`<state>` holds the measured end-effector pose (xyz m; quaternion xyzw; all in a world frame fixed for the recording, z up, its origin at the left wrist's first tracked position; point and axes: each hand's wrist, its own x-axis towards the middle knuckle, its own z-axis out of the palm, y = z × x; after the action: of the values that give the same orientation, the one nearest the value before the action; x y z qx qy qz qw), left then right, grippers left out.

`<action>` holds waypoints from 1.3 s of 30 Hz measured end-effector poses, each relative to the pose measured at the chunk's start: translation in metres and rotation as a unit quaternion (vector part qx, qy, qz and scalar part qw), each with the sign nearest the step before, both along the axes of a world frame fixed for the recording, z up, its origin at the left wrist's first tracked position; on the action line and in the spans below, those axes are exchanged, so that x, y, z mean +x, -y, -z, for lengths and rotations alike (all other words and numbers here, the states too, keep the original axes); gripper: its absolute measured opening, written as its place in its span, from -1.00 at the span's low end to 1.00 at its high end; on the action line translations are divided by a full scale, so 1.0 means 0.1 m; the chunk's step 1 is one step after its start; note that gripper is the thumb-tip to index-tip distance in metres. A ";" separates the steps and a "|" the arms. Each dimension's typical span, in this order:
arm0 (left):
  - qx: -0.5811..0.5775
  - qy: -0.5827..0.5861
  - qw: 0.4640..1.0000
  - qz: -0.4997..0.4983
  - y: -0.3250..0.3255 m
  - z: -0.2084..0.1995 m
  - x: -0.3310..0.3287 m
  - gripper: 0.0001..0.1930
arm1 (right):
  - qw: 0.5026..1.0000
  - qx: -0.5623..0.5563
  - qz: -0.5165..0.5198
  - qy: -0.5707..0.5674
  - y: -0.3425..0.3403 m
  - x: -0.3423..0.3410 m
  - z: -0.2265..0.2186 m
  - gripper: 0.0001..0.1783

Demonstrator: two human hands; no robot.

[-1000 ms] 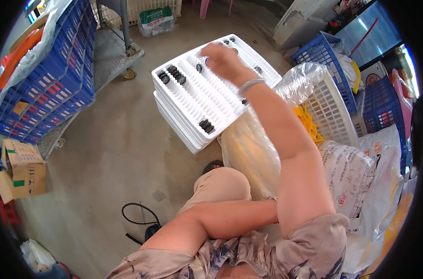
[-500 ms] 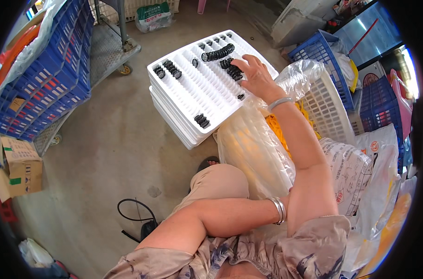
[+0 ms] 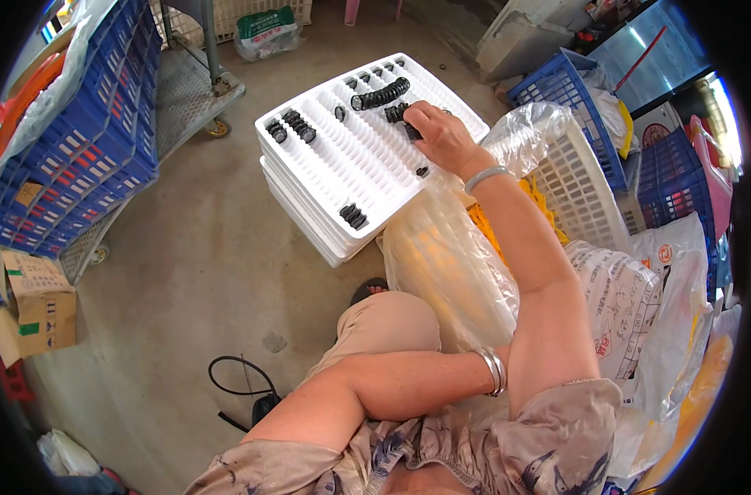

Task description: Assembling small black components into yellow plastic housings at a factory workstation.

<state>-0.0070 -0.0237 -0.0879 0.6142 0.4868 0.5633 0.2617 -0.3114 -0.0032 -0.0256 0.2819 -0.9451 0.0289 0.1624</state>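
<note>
As the right hand bends over a slotted tray, black discs bunch beneath it

While the fingers (image 3: pixel 422 116) of the right hand (image 3: pixel 446 142) curl down over a short, dark cluster of discs (image 3: pixel 394 113), their tips are partly hidden, so I cannot tell whether they grip it or only rest against it. The cluster lies in the white tray (image 3: pixel 351 165), toward its right side. Just beyond it runs a longer row of black discs (image 3: pixel 381 94), tipped on edge like a coil. The step in hand appears to be handling or straightening these discs across the slots; the next move seems to call for a light, even pinch that keeps neighbouring pieces in line.

Farther out, two short rows (image 3: pixel 299 125) sit near the left corner, and a small group (image 3: pixel 353 216) near the closest corner. More trays (image 3: pixel 297 202) are stacked underneath. A clear plastic bag (image 3: pixel 450 256) lies just beside the stack. Nearer the body, the left forearm (image 3: pixel 429 374) passes behind the right arm, which hides its hand; what those fingers do cannot be told.
</note>
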 end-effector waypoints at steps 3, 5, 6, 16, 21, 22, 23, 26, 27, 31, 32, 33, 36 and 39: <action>-0.011 -0.047 0.999 -0.018 0.01 -0.11 0.00 -0.72 | 0.991 -0.135 0.013 -0.007 -0.04 0.02 0.02 -0.58; -0.017 -0.079 0.996 -0.024 0.05 -0.18 -0.06 -0.73 | 0.948 -0.306 0.084 -0.036 0.01 0.05 -0.07 -0.58; -0.019 -0.096 0.995 -0.025 0.08 -0.21 -0.10 -0.73 | 0.836 -0.521 0.147 0.086 0.06 0.13 -0.18 -0.60; -0.123 -0.309 0.943 -0.020 0.48 -0.82 -0.40 -0.85 | 0.339 -0.936 -0.054 0.072 -0.48 0.75 -1.17 -0.90; -0.105 -0.246 0.963 -0.034 0.59 -1.07 -0.67 -0.77 | 0.435 -0.899 -0.010 0.059 -1.37 1.38 -0.98 -0.93; -0.121 -0.236 0.964 -0.024 0.58 -1.10 -0.69 -0.75 | 0.433 -0.900 -0.006 0.049 -1.56 1.58 -0.87 -0.93; -0.150 -0.230 0.962 0.000 0.61 -1.10 -0.71 -0.62 | 0.447 -0.892 0.026 0.057 -1.67 1.72 -0.73 -0.89; -0.153 -0.253 0.955 -0.002 0.62 -1.11 -0.69 -0.60 | 0.453 -0.881 0.134 0.039 -1.97 2.04 -0.24 -0.79; -0.159 -0.254 0.954 0.001 0.60 -1.10 -0.68 -0.60 | 0.431 -0.885 0.167 0.056 -2.12 2.10 -0.03 -0.80; -0.174 -0.253 0.952 0.008 0.52 -1.08 -0.68 -0.55 | 0.407 -0.839 0.343 0.109 -2.46 2.14 0.76 -0.84; -0.186 -0.255 0.949 0.010 0.50 -1.09 -0.70 -0.54 | 0.402 -0.842 0.342 0.114 -2.51 2.11 0.92 -0.84; -0.194 -0.254 0.948 0.009 0.49 -1.09 -0.72 -0.54 | 0.434 -0.778 0.420 0.173 -2.55 2.08 1.07 -0.88; -0.181 -0.235 0.954 0.053 0.38 -1.11 -0.75 -0.52 | 0.559 -0.548 0.548 0.296 -3.27 2.44 2.22 -0.81; -0.211 -0.225 0.950 0.039 0.43 -1.05 -0.88 -0.50 | 0.578 -0.443 0.580 0.365 -2.83 2.20 2.60 -0.58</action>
<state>-0.0946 -0.0663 0.0175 0.6740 0.6167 0.2842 0.2908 -0.0914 0.2793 -0.2854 -0.4675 -0.7565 0.4441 -0.1091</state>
